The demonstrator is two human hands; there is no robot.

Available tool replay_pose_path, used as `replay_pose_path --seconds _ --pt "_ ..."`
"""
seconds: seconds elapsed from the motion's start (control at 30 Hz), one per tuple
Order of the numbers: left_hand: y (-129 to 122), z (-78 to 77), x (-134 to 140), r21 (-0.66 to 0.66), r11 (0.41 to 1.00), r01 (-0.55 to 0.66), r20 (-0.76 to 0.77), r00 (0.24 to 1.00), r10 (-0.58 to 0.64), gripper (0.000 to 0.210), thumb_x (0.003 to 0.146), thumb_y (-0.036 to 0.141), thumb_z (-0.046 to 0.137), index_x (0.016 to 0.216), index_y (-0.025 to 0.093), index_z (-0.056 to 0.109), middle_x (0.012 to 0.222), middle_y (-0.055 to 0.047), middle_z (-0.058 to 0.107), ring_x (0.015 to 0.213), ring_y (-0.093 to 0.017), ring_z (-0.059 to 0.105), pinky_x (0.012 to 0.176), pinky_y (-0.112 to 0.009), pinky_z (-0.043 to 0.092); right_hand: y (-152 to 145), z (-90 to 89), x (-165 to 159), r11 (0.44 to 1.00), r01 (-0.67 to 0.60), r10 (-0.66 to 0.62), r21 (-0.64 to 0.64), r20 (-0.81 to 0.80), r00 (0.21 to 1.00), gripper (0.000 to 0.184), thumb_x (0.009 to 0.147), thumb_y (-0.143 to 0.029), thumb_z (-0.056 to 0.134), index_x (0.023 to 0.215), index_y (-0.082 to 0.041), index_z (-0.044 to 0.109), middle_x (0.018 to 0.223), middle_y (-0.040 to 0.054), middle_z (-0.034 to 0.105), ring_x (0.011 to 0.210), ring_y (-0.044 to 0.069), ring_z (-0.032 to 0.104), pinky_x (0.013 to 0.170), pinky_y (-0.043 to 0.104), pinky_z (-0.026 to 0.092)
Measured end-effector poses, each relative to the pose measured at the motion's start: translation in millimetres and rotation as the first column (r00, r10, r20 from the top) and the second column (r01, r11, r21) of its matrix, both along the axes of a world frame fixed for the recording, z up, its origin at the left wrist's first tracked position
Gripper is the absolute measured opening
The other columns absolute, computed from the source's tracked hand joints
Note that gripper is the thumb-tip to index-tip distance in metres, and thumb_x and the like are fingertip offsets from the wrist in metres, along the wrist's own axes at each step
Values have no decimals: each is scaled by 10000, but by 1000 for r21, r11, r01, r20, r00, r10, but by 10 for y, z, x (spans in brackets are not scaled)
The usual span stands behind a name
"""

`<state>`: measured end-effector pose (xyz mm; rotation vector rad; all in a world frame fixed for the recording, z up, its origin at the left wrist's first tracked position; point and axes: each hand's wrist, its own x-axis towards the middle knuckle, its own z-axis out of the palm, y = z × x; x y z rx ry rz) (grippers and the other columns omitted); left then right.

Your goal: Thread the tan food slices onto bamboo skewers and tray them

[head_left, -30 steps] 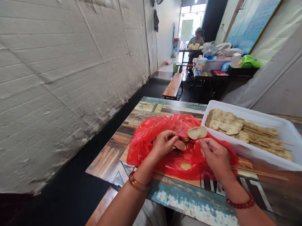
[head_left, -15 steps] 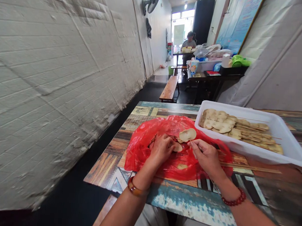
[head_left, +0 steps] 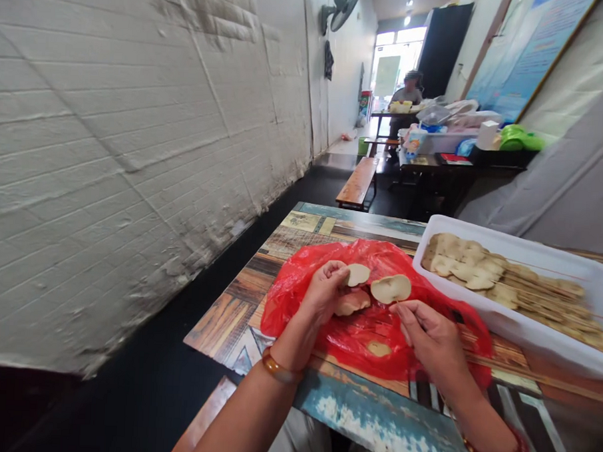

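My left hand (head_left: 323, 292) pinches a thin, pale, flat slice (head_left: 358, 275) of food, raised above an opened red plastic bag (head_left: 297, 269). Between the fingertips of my right hand (head_left: 433, 332) is a thin skewer, mostly hidden by the hand, with another pale slice (head_left: 391, 289) on its tip. The two slices are close together but apart. Beneath them, more slices (head_left: 353, 301) lie in the bag's opening, and one loose slice (head_left: 379, 349) rests nearer me on the red plastic.
Right of the bag stands a white plastic tray (head_left: 482, 304) of skewered slices (head_left: 472, 267). Loose skewers (head_left: 510, 366) lie on the patterned table (head_left: 344, 388). Beyond are a wooden bench (head_left: 358, 180), a cluttered table and a seated person (head_left: 407, 94). A white wall (head_left: 134, 179) runs along the left.
My left hand has come up out of the bag's opening with a slice in its fingers. My right hand still holds the skewered slice. The view has turned slightly left.
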<state>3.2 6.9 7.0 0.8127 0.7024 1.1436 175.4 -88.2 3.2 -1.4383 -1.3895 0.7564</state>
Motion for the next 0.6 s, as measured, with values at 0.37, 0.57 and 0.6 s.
replay_pose_path --seconds 0.37,0.57,0.6 --pt "28 -7 1 11 994 -113 82 990 112 433 552 201 767 942 125 598 838 -60 679 702 -152 637 674 -269 497 -51 -116 -156 991 -106 111 -84 55 992 337 846 -446 477 850 -168 667 460 -57 432 414 109 427 414 213 352" --pt "-6 50 4 43 992 -116 25 993 115 410 559 201 744 939 139 601 768 -29 676 621 -130 628 615 -229 474 -41 -145 -152 991 -98 107 -96 95 990 329 850 -438 468 851 -170 661 469 -57 425 421 107 419 414 214 339" --pt "-9 54 5 52 991 -120 15 993 120 404 563 199 739 938 140 602 765 -27 677 622 -128 627 616 -225 472 -40 -148 -153 991 -100 109 -95 100 989 329 851 -439 467 835 -172 658 468 -56 425 422 106 421 417 214 342"
